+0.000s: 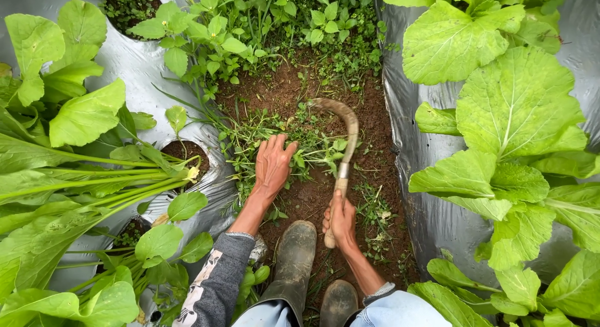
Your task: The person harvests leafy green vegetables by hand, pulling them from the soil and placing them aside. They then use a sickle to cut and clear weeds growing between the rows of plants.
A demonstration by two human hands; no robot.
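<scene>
Rusty and curved, the sickle (342,136) lies over the weeds (300,145) in the dirt furrow (369,133), its wooden handle wrapped tightly by the right hand (340,221). Just beside it, the left hand (272,166) presses flat on the weeds, fingers spread. Muddy rubber boots (294,255) stand below; silver plastic mulch (425,208) and leafy mustard greens (512,114) flank both sides.

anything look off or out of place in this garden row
Small green weeds sprawl over the bare brown soil path between the silver plastic mulch sheets. The left hand rests on them; the right hand grips a curved, soil-caked sickle.
</scene>
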